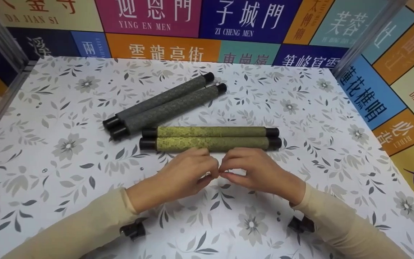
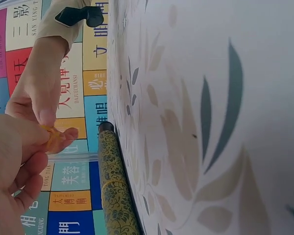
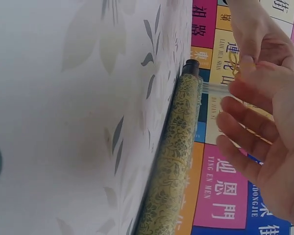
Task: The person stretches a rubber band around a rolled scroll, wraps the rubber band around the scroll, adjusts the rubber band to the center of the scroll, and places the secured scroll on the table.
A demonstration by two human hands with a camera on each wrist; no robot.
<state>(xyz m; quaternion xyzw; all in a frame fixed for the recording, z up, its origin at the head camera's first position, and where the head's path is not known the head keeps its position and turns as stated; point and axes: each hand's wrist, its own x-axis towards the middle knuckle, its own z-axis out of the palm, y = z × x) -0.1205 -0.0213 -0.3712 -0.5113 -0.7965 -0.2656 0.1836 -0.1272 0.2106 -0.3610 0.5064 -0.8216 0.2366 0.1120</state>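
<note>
Just in front of two yellow-green patterned scrolls (image 1: 210, 144) with black end knobs, my two hands meet fingertip to fingertip. My left hand (image 1: 185, 172) and my right hand (image 1: 255, 167) pinch a thin yellow band (image 2: 50, 137) between thumbs and fingers. In the right wrist view the yellow band (image 3: 233, 62) shows as a small loop at the left fingertips, with the other right fingers loosely bent. Another thin yellow band circles a scroll (image 2: 112, 191) in the left wrist view. The scrolls lie side by side on the table, beyond the fingers.
Behind and to the left, two dark grey scrolls (image 1: 167, 102) with black knobs lie slantwise, their near ends close to the yellow-green pair. A white tablecloth (image 1: 67, 201) with grey leaves and flowers covers the table. Colourful lettered panels (image 1: 156, 18) rise at the back and sides.
</note>
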